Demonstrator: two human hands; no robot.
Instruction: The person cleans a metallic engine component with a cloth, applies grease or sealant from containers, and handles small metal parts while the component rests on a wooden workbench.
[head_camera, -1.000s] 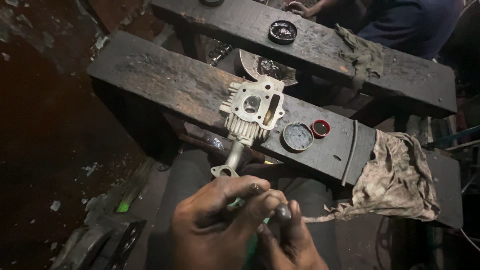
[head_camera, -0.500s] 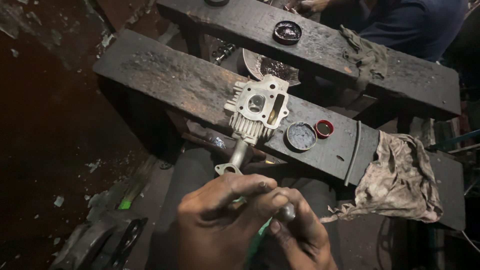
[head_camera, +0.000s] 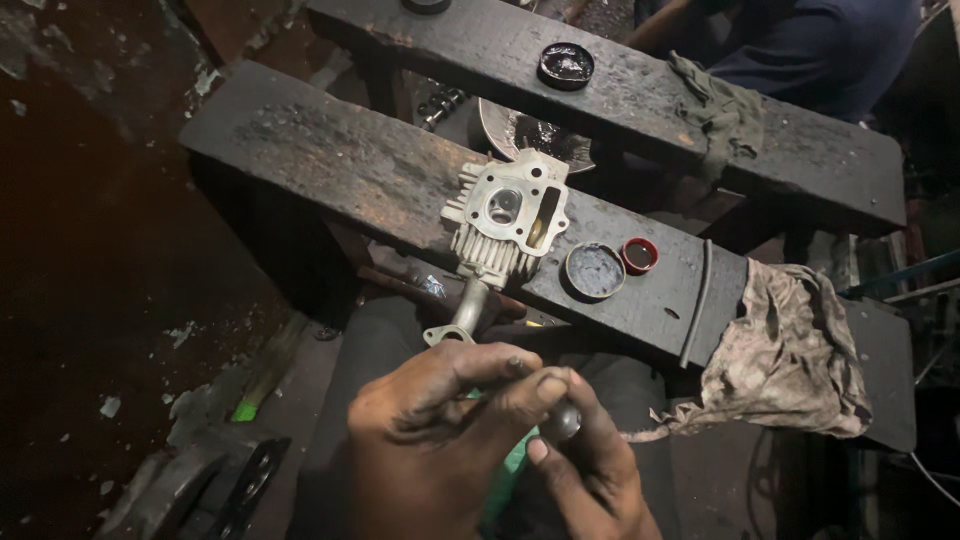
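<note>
My left hand (head_camera: 430, 440) and my right hand (head_camera: 590, 475) meet low in the view, over my lap. Between their fingertips they pinch a small dark metal part (head_camera: 563, 420); a green handle (head_camera: 505, 475) shows beneath the hands. Just beyond them a finned aluminium cylinder head (head_camera: 505, 225) with a curved pipe (head_camera: 462, 315) rests on the edge of a dark wooden bench (head_camera: 330, 165). Beside the head lie a round grey tin (head_camera: 594, 270) and a small red cap (head_camera: 638, 255).
A dirty rag (head_camera: 790, 350) hangs over the bench's right end. A second plank (head_camera: 640, 95) behind carries a black round lid (head_camera: 565, 65) and a grey cloth (head_camera: 720, 105). Another person in blue (head_camera: 800, 45) sits beyond it. Dark floor lies to the left.
My hands have shifted slightly right and turned the small part between the fingers. The view has drifted a little; the cylinder head and tins stay put.
</note>
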